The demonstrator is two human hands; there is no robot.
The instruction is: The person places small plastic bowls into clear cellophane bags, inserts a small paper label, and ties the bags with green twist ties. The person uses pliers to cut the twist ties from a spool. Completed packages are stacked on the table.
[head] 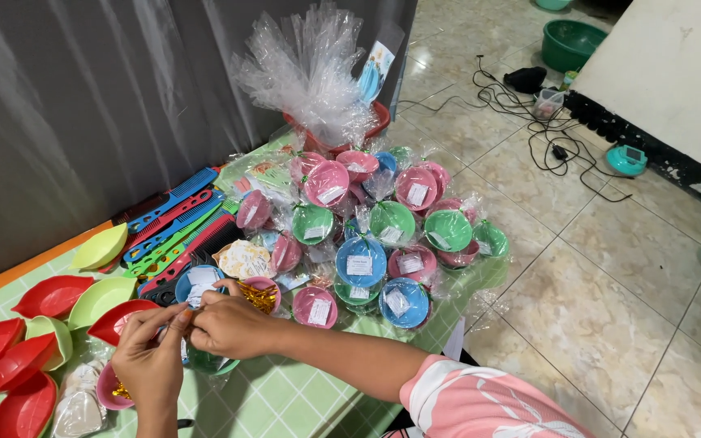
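Between my fingertips, I am pinching a gold twist tie: right hand clamped on it, left hand closing just beside, above a wrapped bowl.

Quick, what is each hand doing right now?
Left hand: closed, pinching the top of a clear-wrapped little bowl.
Right hand: closed on the same wrapped bowl, beside a gold ribbon.

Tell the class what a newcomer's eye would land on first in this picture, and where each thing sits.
First, the heap of wrapped little bowls, pink, green and blue, mid-table. Behind it stands a tall puff of clear cellophane. At lower left the left hand and right hand meet over a small wrapped piece, beside red and green leaf-shaped dishes.
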